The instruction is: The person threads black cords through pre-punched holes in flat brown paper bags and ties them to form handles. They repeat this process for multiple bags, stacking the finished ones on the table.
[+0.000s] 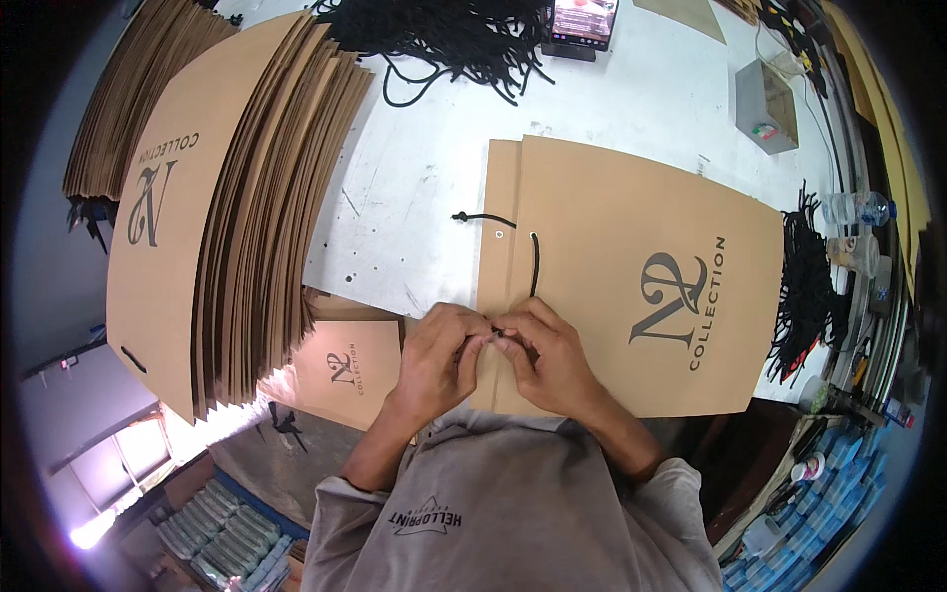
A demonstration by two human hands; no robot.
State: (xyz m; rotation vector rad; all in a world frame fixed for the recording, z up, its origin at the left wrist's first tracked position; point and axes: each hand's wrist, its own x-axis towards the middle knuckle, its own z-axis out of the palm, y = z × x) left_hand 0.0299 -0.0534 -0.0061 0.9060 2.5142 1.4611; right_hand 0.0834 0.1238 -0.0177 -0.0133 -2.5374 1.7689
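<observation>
A flat brown paper bag (612,197) with dark printing lies on the table before me. Black cord (536,264) runs over its face from an eyelet near the top fold. A knotted cord end (472,215) sticks out past the bag's left edge. My left hand (441,350) and my right hand (548,357) meet over the bag's near left part. Fingertips of both are pinched together on a short dark bit of the cord, mostly hidden between them.
A tall stack of brown paper bags (197,168) stands at the left, with more bags behind it. Heaps of black cords lie at the back (444,39) and at the right (807,286). A lit phone (582,22), a grey box (765,107) and a plastic bottle (858,209) stand on the white table (434,138).
</observation>
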